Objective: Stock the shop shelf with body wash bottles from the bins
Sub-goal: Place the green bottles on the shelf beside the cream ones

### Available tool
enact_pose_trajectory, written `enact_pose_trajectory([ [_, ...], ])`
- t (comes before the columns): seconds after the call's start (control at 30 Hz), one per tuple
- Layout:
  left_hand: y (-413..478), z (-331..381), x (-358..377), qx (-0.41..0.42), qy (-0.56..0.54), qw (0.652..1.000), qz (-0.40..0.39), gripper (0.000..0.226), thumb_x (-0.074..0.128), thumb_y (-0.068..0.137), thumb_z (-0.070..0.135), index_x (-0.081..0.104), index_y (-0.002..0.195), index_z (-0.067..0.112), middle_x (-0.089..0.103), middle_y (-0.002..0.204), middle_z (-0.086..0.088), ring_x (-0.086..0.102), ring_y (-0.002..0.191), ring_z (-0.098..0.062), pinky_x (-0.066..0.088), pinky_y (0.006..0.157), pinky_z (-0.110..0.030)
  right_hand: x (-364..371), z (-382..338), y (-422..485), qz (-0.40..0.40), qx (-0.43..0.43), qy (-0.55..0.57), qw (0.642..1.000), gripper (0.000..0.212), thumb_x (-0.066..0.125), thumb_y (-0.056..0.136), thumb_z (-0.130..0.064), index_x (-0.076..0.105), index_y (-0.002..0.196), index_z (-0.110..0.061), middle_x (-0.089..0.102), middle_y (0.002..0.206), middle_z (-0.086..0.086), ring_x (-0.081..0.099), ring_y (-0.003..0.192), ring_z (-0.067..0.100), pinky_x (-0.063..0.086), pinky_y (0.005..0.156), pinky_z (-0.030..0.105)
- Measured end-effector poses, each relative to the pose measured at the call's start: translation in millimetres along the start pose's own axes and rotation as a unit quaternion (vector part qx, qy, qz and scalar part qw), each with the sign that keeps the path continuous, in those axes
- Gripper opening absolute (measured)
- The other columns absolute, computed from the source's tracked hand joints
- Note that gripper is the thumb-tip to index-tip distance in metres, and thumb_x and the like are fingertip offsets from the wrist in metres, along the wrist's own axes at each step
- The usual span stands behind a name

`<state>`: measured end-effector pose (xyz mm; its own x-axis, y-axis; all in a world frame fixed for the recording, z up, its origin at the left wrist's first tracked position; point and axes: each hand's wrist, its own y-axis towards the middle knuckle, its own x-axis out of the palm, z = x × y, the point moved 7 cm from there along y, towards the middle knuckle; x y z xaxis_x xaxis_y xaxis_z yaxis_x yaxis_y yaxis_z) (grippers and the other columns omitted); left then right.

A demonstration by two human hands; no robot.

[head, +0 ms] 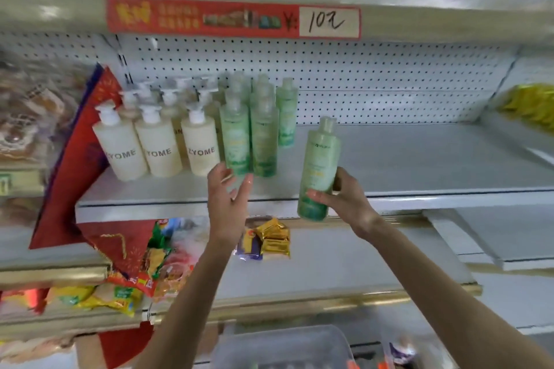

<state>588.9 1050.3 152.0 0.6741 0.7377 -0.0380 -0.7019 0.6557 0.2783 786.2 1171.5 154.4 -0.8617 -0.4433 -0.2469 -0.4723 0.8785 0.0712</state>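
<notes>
Standing on the shelf [419,159], cream pump bottles [159,153] adjoin green bottles [263,135].

Head view – faces shelf [419,165], close, frontal.

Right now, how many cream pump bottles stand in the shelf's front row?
3: the left cream bottle, the middle cream bottle and the right cream bottle, side by side, left of the green bottles. More cream ones behind them are partly hidden and blurred.

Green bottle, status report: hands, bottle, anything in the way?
Right hand grips green bottle, front of shelf edge. Left hand open, beside shelved green bottles. Nothing seen blocking.
</notes>
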Motion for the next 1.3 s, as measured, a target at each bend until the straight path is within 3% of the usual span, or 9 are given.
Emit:
enact_pose_trajectory([
  [0.1, 28, -11, -13, -0.006, 0.035, 0.999, 0.012, 0.063, 0.066, 0.088, 0.017, 0.033, 0.141, 0.013, 0.045, 0.124, 0.004, 0.047, 0.115, -0.015, 0.04, 0.094, -0.027, 1, 0, 31, 0.019, -0.012, -0.034, 0.999, 0.053, 0.08, 0.073, -0.01, 0.052, 0.118, -0.011, 0.064, 0.107, 0.003, 0.06, 0.1, 0.017, 0.053, 0.083, 0.031],
  [0.23, 56, -27, -8, 0.0, 0.082, 0.996, -0.028, 0.073, 0.072, 0.084, 0.022, 0.031, 0.144, 0.012, 0.043, 0.131, 0.002, 0.045, 0.119, -0.016, 0.04, 0.103, -0.035, 8, 5, 70, 0.022, -0.012, -0.038, 0.999, 0.059, 0.08, 0.072, -0.011, 0.052, 0.124, -0.013, 0.063, 0.112, 0.003, 0.06, 0.105, 0.019, 0.053, 0.089, 0.035],
  [0.5, 94, -56, 12, -0.002, 0.139, 0.986, -0.093, 0.081, 0.083, 0.07, 0.028, 0.039, 0.138, 0.021, 0.049, 0.133, 0.003, 0.049, 0.12, -0.012, 0.044, 0.102, -0.036, 21, 18, 115, 0.024, -0.02, -0.019, 0.999, 0.057, 0.078, 0.075, -0.009, 0.051, 0.125, -0.014, 0.064, 0.108, -0.001, 0.06, 0.1, 0.013, 0.052, 0.085, 0.026],
  [0.6, 98, -63, 13, -0.002, 0.167, 0.982, -0.087, 0.087, 0.083, 0.066, 0.039, 0.035, 0.137, 0.023, 0.05, 0.132, 0.001, 0.052, 0.12, -0.017, 0.048, 0.099, -0.046, 21, 24, 131, 0.009, -0.02, -0.029, 0.999, 0.056, 0.078, 0.075, -0.009, 0.051, 0.123, -0.014, 0.065, 0.111, 0.001, 0.062, 0.102, 0.014, 0.053, 0.083, 0.023],
  [0.73, 97, -65, 13, 0.017, 0.222, 0.972, -0.073, 0.102, 0.072, 0.06, 0.062, 0.029, 0.142, 0.019, 0.049, 0.137, -0.003, 0.051, 0.122, -0.022, 0.048, 0.097, -0.049, 19, 39, 148, 0.035, 0.005, -0.027, 0.999, 0.052, 0.08, 0.074, -0.016, 0.048, 0.115, -0.014, 0.063, 0.104, -0.003, 0.063, 0.097, 0.014, 0.053, 0.079, 0.024],
  [0.83, 99, -68, 13, 0.025, 0.236, 0.969, -0.064, 0.109, 0.064, 0.055, 0.074, 0.027, 0.143, 0.021, 0.049, 0.139, -0.002, 0.051, 0.123, -0.023, 0.048, 0.096, -0.051, 20, 47, 160, 0.076, -0.003, -0.017, 0.997, 0.042, 0.078, 0.077, -0.016, 0.054, 0.111, -0.013, 0.065, 0.1, -0.002, 0.063, 0.098, 0.015, 0.052, 0.087, 0.028],
  [1.0, 100, -70, 13, 0.024, 0.255, 0.965, -0.056, 0.108, 0.066, 0.056, 0.073, 0.027, 0.144, 0.023, 0.047, 0.141, 0.0, 0.05, 0.124, -0.023, 0.048, 0.096, -0.05, 27, 42, 172, 0.082, -0.038, -0.056, 0.994, 0.041, 0.071, 0.084, -0.019, 0.057, 0.122, -0.01, 0.064, 0.104, -0.001, 0.058, 0.097, 0.011, 0.043, 0.083, 0.014],
  [1.13, 100, -71, 13, 0.019, 0.263, 0.963, -0.052, 0.107, 0.069, 0.059, 0.067, 0.026, 0.146, 0.022, 0.046, 0.142, -0.001, 0.05, 0.124, -0.024, 0.047, 0.097, -0.049, 26, 52, 175, 0.087, -0.029, -0.07, 0.993, 0.05, 0.076, 0.08, -0.018, 0.055, 0.125, -0.011, 0.064, 0.109, 0.001, 0.059, 0.098, 0.011, 0.045, 0.086, 0.018],
  [1.3, 99, -71, 14, 0.017, 0.258, 0.965, -0.046, 0.104, 0.074, 0.062, 0.06, 0.026, 0.147, 0.023, 0.047, 0.142, 0.0, 0.049, 0.125, -0.023, 0.045, 0.1, -0.045, 26, 52, 177, 0.069, -0.038, -0.072, 0.994, 0.048, 0.075, 0.079, -0.013, 0.058, 0.124, -0.013, 0.066, 0.106, -0.004, 0.061, 0.097, 0.008, 0.043, 0.075, 0.001],
])
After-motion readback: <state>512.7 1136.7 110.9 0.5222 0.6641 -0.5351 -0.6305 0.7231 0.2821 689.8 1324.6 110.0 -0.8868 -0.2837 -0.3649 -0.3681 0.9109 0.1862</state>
